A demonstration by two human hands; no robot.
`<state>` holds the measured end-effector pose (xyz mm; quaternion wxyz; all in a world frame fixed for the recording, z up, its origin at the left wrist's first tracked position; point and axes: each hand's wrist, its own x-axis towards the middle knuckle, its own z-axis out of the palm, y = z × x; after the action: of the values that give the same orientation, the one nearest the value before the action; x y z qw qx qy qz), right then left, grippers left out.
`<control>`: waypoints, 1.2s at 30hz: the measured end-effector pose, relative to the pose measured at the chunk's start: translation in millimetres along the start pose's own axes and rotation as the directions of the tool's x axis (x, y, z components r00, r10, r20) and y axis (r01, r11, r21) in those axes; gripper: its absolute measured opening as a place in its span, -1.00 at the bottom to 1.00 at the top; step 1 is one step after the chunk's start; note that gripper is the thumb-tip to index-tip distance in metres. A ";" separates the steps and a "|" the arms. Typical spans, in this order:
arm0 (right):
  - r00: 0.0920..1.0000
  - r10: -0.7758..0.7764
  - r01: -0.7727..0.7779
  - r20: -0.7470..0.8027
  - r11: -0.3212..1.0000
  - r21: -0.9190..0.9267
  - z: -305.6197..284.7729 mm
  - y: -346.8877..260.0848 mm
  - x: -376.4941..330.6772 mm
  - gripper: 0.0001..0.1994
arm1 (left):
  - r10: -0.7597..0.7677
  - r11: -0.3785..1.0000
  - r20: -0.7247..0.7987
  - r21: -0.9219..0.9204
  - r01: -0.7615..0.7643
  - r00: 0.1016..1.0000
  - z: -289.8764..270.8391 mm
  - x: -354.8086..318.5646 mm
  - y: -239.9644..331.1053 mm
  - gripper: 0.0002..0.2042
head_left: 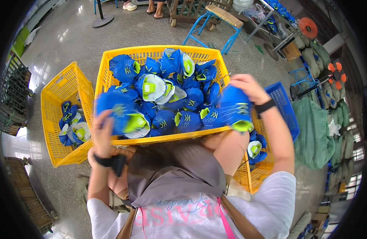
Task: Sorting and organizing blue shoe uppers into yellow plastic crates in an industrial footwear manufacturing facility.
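A yellow crate [161, 138] in front of me is heaped with blue shoe uppers [164, 120] that have lime-green linings. At the crate's near left side, my left hand [102, 133] grips a shoe upper [116, 107]; both are smeared by motion. Over the right rim, my right hand [250, 88] is closed on another shoe upper [234, 104], its lime-green opening facing toward me. Some of the right fingers are hidden behind that upper.
Left of me stands a second yellow crate [52, 137] with some uppers. On the right are another yellow crate [242, 175] and a blue crate [289, 109]. A blue-legged stool [224, 16] stands beyond; green sacks [312, 131] lie to the right.
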<state>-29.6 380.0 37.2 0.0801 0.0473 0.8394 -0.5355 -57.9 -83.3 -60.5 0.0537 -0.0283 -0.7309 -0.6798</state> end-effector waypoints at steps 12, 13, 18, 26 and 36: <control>0.994 0.081 0.026 0.067 0.424 -0.905 -14.1 68.8 51.8 -0.55 | 0.368 0.482 0.096 0.831 -0.278 0.925 -84.7 83.0 -25.2 -0.54; 0.973 -0.123 0.229 0.194 0.463 -0.856 13.4 83.3 83.2 -0.51 | 0.393 0.364 0.271 0.832 -0.419 0.879 -39.4 80.1 -18.9 -0.52; 0.963 -0.263 0.207 0.062 0.570 -0.795 200.8 94.4 180.2 -0.10 | 0.273 0.504 0.622 0.557 -0.660 0.734 67.3 29.5 14.9 -0.54; 0.871 0.179 -0.449 -0.458 0.670 -0.591 262.0 128.8 223.6 -0.28 | 0.035 0.707 0.639 0.528 -0.471 0.768 0.5 -62.4 -1.3 -0.61; 0.980 0.192 -0.190 -0.054 0.815 -0.548 241.2 98.8 213.6 -0.50 | 0.233 0.788 0.669 0.295 -0.540 0.706 72.0 -20.7 9.0 -0.69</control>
<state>-203.0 201.7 -190.2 0.1448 0.1052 0.9486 -0.2611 -39.3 -10.2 -59.0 -0.0291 -0.3857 -0.8270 -0.4080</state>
